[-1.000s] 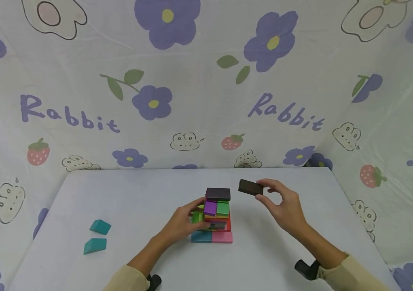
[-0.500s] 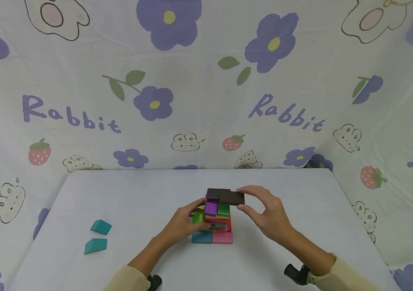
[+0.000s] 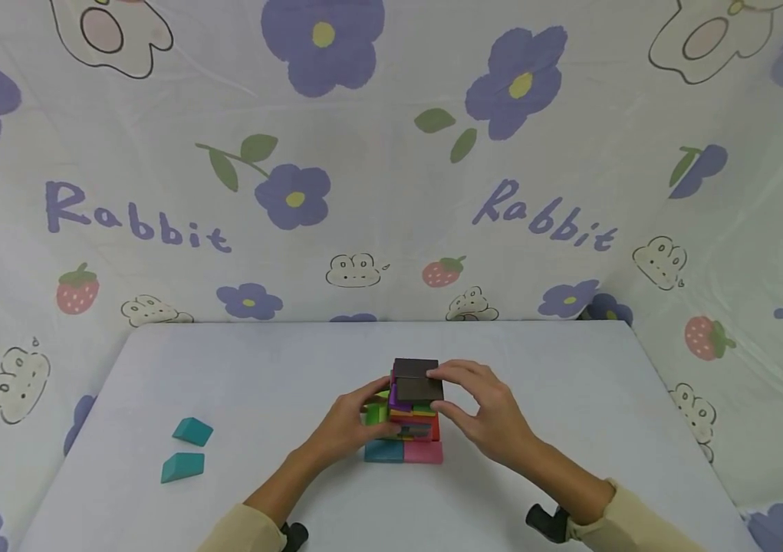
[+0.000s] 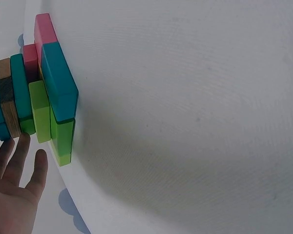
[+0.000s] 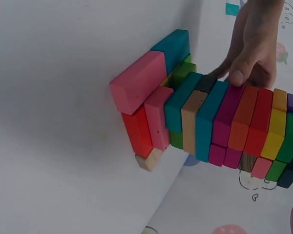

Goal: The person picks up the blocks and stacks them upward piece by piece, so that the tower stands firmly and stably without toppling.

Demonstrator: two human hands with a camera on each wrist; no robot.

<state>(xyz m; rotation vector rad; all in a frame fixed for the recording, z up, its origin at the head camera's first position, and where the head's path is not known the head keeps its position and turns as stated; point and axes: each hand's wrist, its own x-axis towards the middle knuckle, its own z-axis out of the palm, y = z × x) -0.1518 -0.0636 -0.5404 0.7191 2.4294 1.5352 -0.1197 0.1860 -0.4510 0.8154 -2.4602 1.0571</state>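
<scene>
A tower of coloured wooden blocks (image 5: pixel 237 122) stands on the table, with a blue block (image 3: pixel 383 451) and a pink block (image 3: pixel 422 452) at its foot. My left hand (image 3: pixel 344 420) rests against the tower's left side, its thumb on the front and its fingers fairly straight in the left wrist view. At the top, my right hand (image 3: pixel 491 410) pinches a black block (image 3: pixel 420 389) between thumb and fingers, at its right end. That block lies beside another black block (image 3: pixel 416 367), over the purple and green blocks. Whether it bears fully on them I cannot tell.
Two teal wedge-like blocks (image 3: pixel 192 431) lie apart on the left of the white table (image 3: pixel 281 360). Behind the table hangs a cloth (image 3: pixel 377 184) printed with flowers and rabbits. Each wrist wears a black camera mount (image 3: pixel 547 523).
My right hand has brought the black block leftward from beside the tower onto its top, in front of the other black block. The left hand has stayed against the tower.
</scene>
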